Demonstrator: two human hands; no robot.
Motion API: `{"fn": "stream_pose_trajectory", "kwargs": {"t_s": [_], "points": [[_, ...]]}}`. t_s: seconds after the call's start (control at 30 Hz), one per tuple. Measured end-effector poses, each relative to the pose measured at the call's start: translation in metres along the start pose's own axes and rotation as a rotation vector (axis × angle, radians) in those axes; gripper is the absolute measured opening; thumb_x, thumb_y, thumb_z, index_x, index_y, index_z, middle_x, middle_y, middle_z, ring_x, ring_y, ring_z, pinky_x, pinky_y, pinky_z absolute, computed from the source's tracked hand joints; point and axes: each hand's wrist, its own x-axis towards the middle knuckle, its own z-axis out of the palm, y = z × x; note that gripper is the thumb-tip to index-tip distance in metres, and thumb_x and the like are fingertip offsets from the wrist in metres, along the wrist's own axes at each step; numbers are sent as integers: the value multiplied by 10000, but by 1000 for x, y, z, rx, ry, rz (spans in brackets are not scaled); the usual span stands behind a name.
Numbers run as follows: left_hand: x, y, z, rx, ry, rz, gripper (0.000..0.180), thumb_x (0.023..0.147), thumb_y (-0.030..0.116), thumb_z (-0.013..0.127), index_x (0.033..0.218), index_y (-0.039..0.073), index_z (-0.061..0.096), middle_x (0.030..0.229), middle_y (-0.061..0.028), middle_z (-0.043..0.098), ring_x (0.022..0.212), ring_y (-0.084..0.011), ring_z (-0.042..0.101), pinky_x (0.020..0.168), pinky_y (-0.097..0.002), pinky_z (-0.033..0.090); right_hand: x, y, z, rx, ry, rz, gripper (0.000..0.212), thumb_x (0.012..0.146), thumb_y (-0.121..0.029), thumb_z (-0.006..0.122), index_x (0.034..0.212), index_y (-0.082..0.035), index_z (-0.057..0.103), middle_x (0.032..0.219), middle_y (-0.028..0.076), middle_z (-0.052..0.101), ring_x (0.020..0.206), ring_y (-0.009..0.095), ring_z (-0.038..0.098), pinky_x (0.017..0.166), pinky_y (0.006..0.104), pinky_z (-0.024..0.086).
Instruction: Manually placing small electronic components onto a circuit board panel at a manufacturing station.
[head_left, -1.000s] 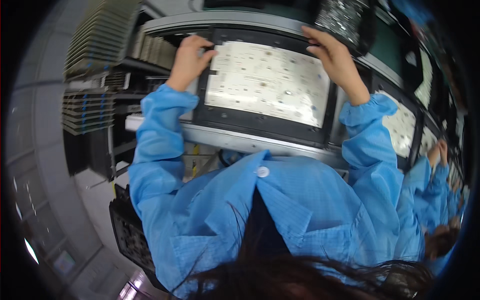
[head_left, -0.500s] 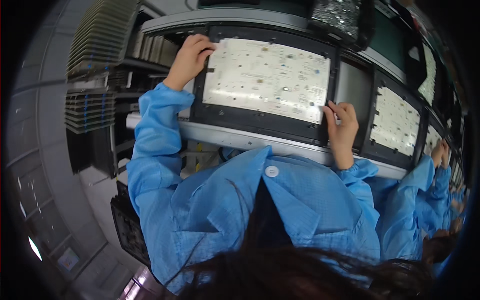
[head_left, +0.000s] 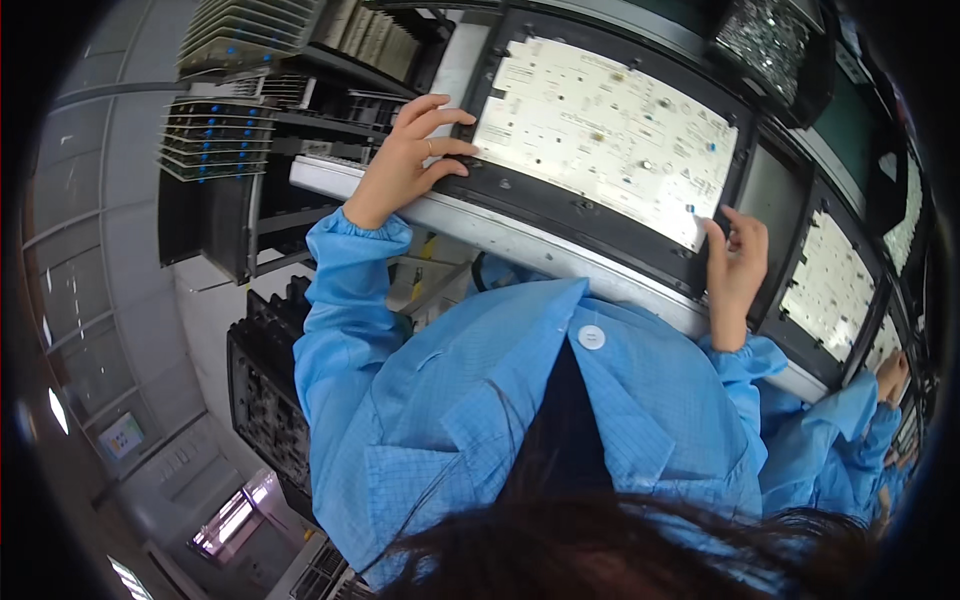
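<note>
A white circuit board dotted with small parts lies in a black frame-like carrier on the line before me. My left hand is open, its fingers spread over the carrier's left edge, with fingertips by the board's lower left corner. At the lower right corner, my right hand has its fingers curled and its thumb against the carrier beside the board. Whatever lies between those fingers, if anything, is too small to make out.
A metal rail runs along the near side. To the right sits a second board in its carrier, with a co-worker's hand beyond. A black bin of shiny small parts stands behind. Racked boards stand at left.
My left hand has slid from the board's upper left corner down toward its lower left corner, its fingers spreading. The right hand stays by the lower right corner. The view has turned and shifted.
</note>
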Motion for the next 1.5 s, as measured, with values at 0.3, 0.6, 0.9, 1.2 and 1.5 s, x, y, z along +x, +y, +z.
{"fn": "stream_pose_trajectory", "kwargs": {"t_s": [0.3, 0.6, 0.9, 1.2, 1.5], "points": [[39, -3, -2, 35, -193, 281, 165, 703, -18, 688, 860, 28, 709, 944, -87, 696, 1031, -273, 653, 1017, -418, 494, -7, 9, 15, 52, 94, -25, 60, 835, -21, 706, 895, -17, 713, 859, 97, 615, 782, 228, 585, 688, 316, 465], [38, -36, -4, -181, -201, 155, 190, 745, -41, 721, 923, 23, 699, 1027, -91, 656, 1048, -284, 628, 888, -358, 544, -8, -14, -22, -74, -334, -341, 273, 780, -55, 734, 1043, -29, 663, 907, 113, 598, 835, 308, 534, 778, 368, 444], [43, -14, 26, -129, 27, 105, 109, 801, 50, 690, 904, 20, 673, 942, -106, 646, 974, -301, 603, 854, -371, 499, -29, -21, 9, -193, -82, -216, 184, 885, 17, 560, 1059, -36, 593, 863, 173, 634, 832, 391, 586, 699, 476, 447], [43, 72, 50, -116, -57, 245, 371, 707, 152, 791, 1052, 47, 706, 1113, -105, 643, 1137, -336, 567, 985, -423, 466, 67, 4, -10, -352, -12, -195, 236, 907, -194, 664, 1043, -4, 696, 853, 157, 618, 828, 336, 591, 717, 403, 476], [55, 77, 76, 154, -50, 459, 162, 712, 146, 681, 870, 113, 671, 902, 6, 672, 763, -188, 639, 668, -328, 533, 82, 40, 32, -246, 307, -212, 116, 838, -104, 686, 845, 10, 669, 844, 184, 585, 806, 360, 580, 713, 433, 464]]}}
